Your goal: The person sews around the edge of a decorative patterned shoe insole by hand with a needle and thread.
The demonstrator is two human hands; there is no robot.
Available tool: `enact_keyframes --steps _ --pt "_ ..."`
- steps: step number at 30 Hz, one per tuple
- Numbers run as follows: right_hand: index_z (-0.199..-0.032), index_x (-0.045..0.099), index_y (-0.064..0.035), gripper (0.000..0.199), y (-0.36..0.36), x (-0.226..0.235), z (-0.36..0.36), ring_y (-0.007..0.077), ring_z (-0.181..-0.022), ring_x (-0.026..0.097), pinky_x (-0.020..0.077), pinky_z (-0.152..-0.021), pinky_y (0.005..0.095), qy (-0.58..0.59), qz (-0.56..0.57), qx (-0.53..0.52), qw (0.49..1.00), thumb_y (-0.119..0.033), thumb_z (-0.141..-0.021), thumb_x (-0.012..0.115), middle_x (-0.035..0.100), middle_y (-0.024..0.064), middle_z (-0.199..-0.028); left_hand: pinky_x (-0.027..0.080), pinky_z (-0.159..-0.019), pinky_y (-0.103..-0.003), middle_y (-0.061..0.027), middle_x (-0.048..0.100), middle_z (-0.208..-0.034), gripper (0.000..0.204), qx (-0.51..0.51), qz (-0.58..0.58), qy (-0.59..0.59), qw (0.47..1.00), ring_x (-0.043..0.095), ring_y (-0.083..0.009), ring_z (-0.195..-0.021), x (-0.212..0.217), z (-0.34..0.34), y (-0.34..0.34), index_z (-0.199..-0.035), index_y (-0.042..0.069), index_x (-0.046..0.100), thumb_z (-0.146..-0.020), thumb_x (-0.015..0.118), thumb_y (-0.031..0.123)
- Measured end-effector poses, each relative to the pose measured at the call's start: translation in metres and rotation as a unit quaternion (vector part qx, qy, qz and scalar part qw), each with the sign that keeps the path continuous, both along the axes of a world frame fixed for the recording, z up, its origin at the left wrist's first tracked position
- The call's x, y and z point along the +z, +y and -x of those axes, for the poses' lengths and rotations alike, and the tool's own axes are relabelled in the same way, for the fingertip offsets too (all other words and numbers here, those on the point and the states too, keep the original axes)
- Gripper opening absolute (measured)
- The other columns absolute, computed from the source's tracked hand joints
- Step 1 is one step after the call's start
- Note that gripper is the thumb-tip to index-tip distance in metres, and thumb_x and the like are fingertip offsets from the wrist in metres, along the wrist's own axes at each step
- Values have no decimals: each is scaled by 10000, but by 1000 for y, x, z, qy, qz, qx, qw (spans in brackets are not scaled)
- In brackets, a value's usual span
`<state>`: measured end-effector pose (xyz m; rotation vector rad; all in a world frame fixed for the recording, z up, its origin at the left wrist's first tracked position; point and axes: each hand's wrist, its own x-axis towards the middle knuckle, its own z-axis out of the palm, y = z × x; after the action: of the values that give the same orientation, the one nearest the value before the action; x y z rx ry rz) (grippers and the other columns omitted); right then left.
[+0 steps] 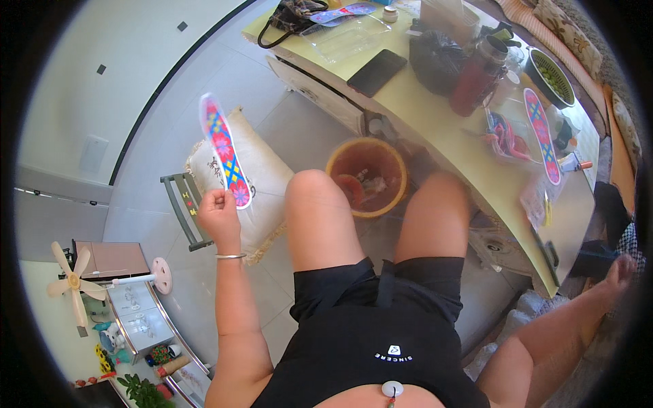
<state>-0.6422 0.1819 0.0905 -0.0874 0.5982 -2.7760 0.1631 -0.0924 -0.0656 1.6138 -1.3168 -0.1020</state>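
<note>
My left hand (219, 212) is closed around the heel end of a patterned insole (222, 146), which has pink flowers, blue and yellow shapes and a white rim. It points up and away from me, over a pale cushion (258, 163). Far out to the right, my right hand (619, 273) rests beside a black-and-white checked cloth (630, 239); its fingers are dim at the picture's rim. A second insole (541, 132) with a similar pattern lies on the right part of the table (435, 126). Next to it is a clear tray (507, 139) with pink and red threads.
On the table are a dark phone (377, 73), a black plastic bag (435, 62), a reddish bottle (478, 76) and a green basket (549, 77). Below its edge stands a brown bin (333, 170) with waste inside. A folding stool (182, 211) and a fan (73, 280) are at left.
</note>
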Motion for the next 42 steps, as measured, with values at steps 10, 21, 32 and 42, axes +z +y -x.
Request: enact_keyframes --steps 10,21,32,42 --pt "-1084 594 -17 196 -156 -75 -353 69 -650 448 372 -560 211 376 -284 200 859 -86 -904 559 537 3 -815 349 -390 -180 -46 615 -708 78 -258 -192 521 791 451 -53 -429 31 152 57 -886 -21 615 -847 671 16" --pt "-775 598 -58 101 -180 -96 -453 253 -574 580 452 -498 355 712 -275 156 628 -26 -717 674 542 77 -629 366 -390 -177 -61 625 -714 66 -338 -252 475 773 469 -57 -435 47 189 80 -908 -24 614 -864 648 10" --pt "-741 577 -56 93 -181 -101 -457 254 -566 565 449 -499 351 721 -281 150 616 -38 -709 663 531 76 -625 365 -398 -176 -71 634 -734 66 -328 -258 476 774 475 -61 -449 49 190 81 -917 -21 615 -863 646 1" --pt "-720 552 -61 116 -181 -101 -458 247 -569 565 446 -492 351 731 -275 142 609 -41 -681 660 524 68 -619 410 -421 -183 -67 641 -740 71 -336 -215 354 846 524 -61 -498 46 192 84 -901 -26 605 -859 659 -7"
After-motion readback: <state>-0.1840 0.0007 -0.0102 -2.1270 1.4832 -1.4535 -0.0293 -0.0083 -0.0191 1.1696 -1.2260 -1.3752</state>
